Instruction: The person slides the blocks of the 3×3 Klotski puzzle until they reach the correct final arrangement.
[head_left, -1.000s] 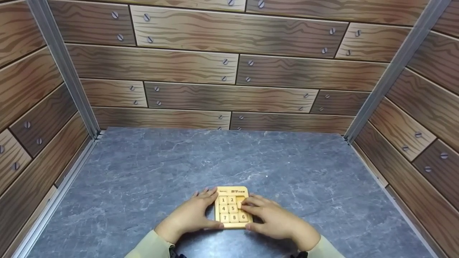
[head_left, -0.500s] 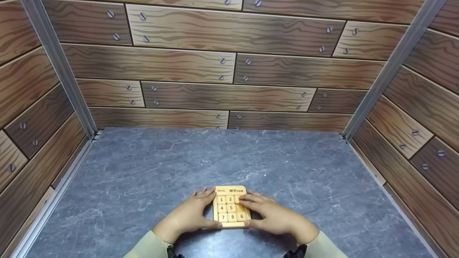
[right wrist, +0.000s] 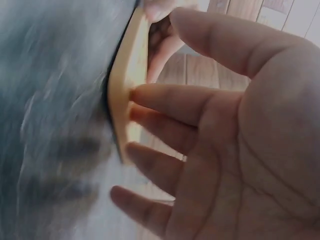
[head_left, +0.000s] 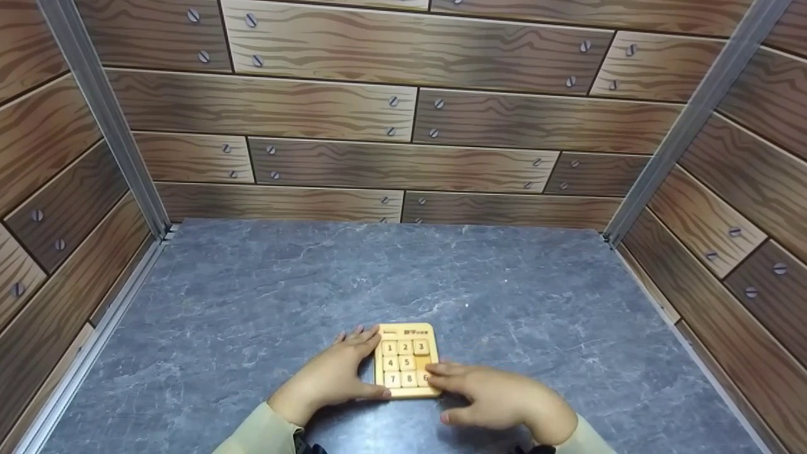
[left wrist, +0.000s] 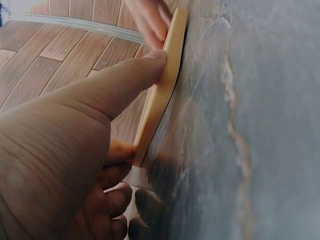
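A yellow number slide puzzle (head_left: pixel 413 393) lies flat on the table near its front, its tiles marked 1 to 8. Tile 3 (head_left: pixel 421 347) sits at the top right, and the orange gap (head_left: pixel 422 362) is right below it. Tile 6 (head_left: pixel 422 379) fills the bottom right corner, partly covered by fingertips. My left hand (head_left: pixel 337 372) holds the puzzle's left side, thumb at the near corner and fingers at the far one; the left wrist view shows this grip on the frame (left wrist: pixel 159 102). My right hand (head_left: pixel 492 394) has its fingers extended, tips touching tile 6, thumb off the frame.
The blue-grey marbled table (head_left: pixel 284 284) extends behind and around the puzzle. Wood-patterned walls (head_left: pixel 403 113) enclose the back and both sides, with metal posts (head_left: pixel 662 151) at the back corners.
Tile 3 has slid up into the top right slot, leaving the gap below it. My right fingertips have moved down from tile 3 to tile 6, and the right thumb has left the frame.
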Available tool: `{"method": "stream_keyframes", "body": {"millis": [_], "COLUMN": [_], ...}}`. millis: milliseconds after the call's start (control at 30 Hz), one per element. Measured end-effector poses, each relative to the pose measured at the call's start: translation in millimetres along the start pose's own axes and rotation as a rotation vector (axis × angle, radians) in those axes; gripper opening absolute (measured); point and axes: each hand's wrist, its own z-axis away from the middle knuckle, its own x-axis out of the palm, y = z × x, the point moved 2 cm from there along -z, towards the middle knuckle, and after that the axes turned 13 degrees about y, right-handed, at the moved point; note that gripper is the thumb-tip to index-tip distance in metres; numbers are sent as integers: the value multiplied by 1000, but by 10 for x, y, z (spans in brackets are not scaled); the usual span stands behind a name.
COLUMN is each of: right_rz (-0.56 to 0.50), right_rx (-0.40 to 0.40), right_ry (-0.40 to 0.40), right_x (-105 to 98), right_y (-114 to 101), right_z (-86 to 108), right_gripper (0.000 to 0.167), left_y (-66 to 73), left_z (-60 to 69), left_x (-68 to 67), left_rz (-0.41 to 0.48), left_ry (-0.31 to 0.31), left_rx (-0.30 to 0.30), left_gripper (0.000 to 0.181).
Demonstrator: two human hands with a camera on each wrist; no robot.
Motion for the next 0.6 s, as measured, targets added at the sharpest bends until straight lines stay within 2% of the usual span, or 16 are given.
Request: {"method": "stream_keyframes", "body": {"millis": [233,433,600], "right_rz": [51,40,42], "right_rx": [16,43,48], "right_ry": [-55,-87,-55], "right_x": [5,30,71], "right_y": [-183,-161,-114], "right_z": [113,83,44], "right_gripper": [79,79,81], "left_y": [11,12,13], "left_z": [-3,-2,1], "left_x": [5,1,0], "left_rz": [5,5,9], "left_ry": [-8,-9,-15], "left_rx": [-10,-9,-17], "left_gripper": [117,116,117]}}
